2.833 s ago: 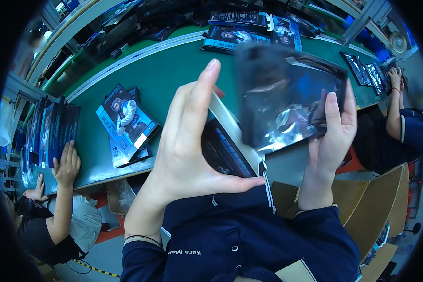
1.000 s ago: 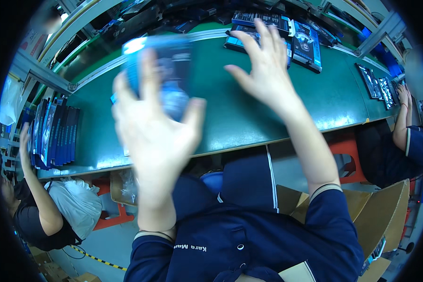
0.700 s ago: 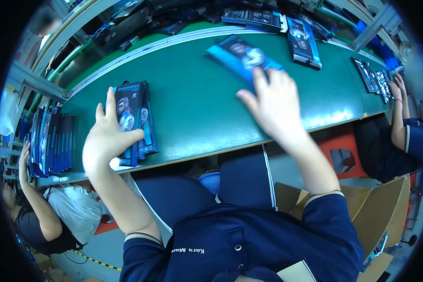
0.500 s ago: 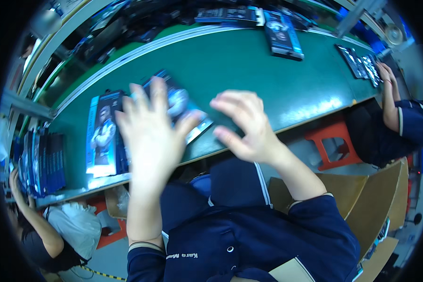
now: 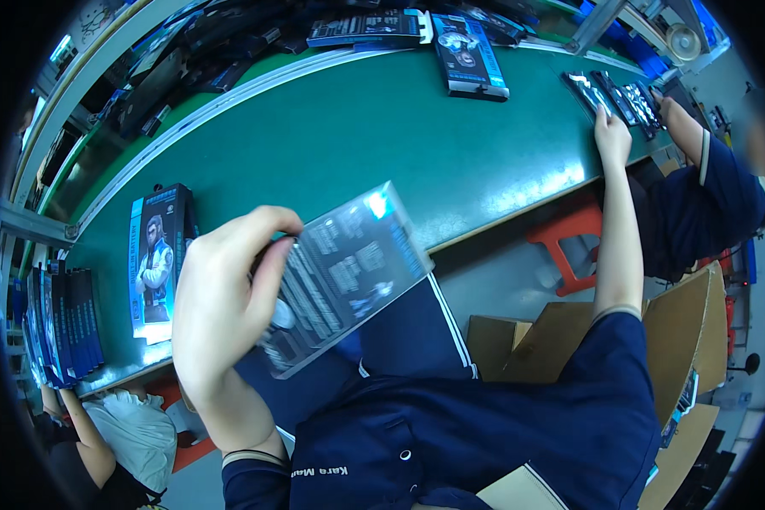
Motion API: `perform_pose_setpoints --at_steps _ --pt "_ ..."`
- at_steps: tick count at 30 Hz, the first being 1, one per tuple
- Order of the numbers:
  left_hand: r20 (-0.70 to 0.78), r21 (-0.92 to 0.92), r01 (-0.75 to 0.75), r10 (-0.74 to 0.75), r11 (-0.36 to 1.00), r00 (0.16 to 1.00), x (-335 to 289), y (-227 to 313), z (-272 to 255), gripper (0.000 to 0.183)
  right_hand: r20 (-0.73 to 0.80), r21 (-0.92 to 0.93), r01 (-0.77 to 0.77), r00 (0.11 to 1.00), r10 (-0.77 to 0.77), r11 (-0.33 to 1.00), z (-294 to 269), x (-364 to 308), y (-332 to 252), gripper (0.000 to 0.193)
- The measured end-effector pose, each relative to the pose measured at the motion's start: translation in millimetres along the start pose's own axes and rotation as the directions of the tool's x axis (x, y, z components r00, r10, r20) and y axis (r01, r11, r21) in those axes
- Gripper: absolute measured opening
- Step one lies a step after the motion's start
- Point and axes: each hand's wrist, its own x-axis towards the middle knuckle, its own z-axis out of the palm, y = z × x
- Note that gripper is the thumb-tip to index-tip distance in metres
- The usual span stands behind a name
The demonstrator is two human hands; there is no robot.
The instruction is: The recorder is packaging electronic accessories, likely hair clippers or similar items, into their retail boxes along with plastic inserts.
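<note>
My left hand [image 5: 229, 289] pinches one end of a flat dark retail box [image 5: 353, 276]. The box is tilted over the table's near edge and my lap, its face of small light print turned up and glossy. My right arm is stretched far to the right. There my right hand [image 5: 612, 138] has its fingers closed on the near end of a shiny dark foil packet [image 5: 588, 93]. To the left of my left hand, another dark box [image 5: 157, 263] with a blue edge and a printed figure lies on the green table [image 5: 314, 144].
A co-worker's hand [image 5: 665, 106] is at more foil packets [image 5: 642, 106] on the right. A blue-and-black box [image 5: 470, 55] lies at the back. Several boxes [image 5: 64, 323] stand in a row at far left. An open carton [image 5: 684, 327] is beside me, near a red stool [image 5: 569, 242].
My left hand has taken up a box from the table and brought it nearer, print side up. My right hand has gone from mid-table to the foil packets at far right.
</note>
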Motion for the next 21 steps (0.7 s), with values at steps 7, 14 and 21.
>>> perform_pose_setpoints --at_steps 7,14,21 --pt "0.186 0.381 -0.075 0.003 0.921 0.982 2 2 70 0.087 0.169 0.557 -0.525 0.831 0.531 0.644 -19 -59 30 0.066" --pt "0.223 0.345 -0.178 0.104 0.921 0.969 0 3 50 0.097 -0.032 0.933 -0.014 0.992 0.122 0.360 -109 -198 -95 0.068" --pt "-0.220 0.044 -0.136 0.142 0.990 0.965 -3 19 31 0.098 0.462 0.839 -0.534 0.803 -0.376 -0.109 -144 -248 -186 0.065"
